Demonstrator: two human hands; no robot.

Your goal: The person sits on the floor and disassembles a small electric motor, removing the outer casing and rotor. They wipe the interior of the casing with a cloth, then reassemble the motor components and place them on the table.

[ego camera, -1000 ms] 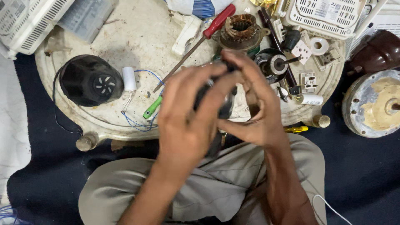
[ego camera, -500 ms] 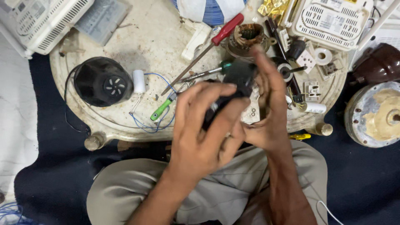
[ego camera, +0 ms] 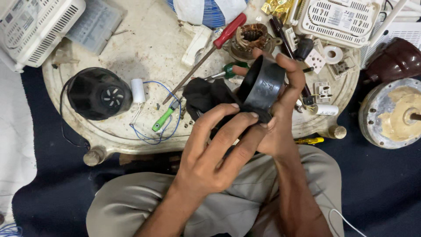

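Observation:
A black round plastic ring-shaped housing (ego camera: 262, 87) is held up in front of me over the edge of a low white round table (ego camera: 144, 48). My right hand (ego camera: 280, 118) wraps it from the right, fingers over its top rim. My left hand (ego camera: 215, 153) grips its lower edge, fingertips pressed on the black part. A darker black piece (ego camera: 201, 96) hangs at the housing's left side. A red-handled screwdriver (ego camera: 228, 31) lies on the table just beyond the hands.
On the table: a black fan motor cover (ego camera: 98, 93), a white capacitor with blue wires (ego camera: 138, 90), a green-handled tool (ego camera: 163, 119), a copper-wound stator (ego camera: 252, 38), white sockets (ego camera: 322, 90). White vented boxes (ego camera: 337, 17) stand behind. A round metal motor part (ego camera: 392, 112) lies at right.
The black housing has been raised and turned so its rim faces me. My left hand slid from covering it to gripping its lower edge; the view shifted slightly.

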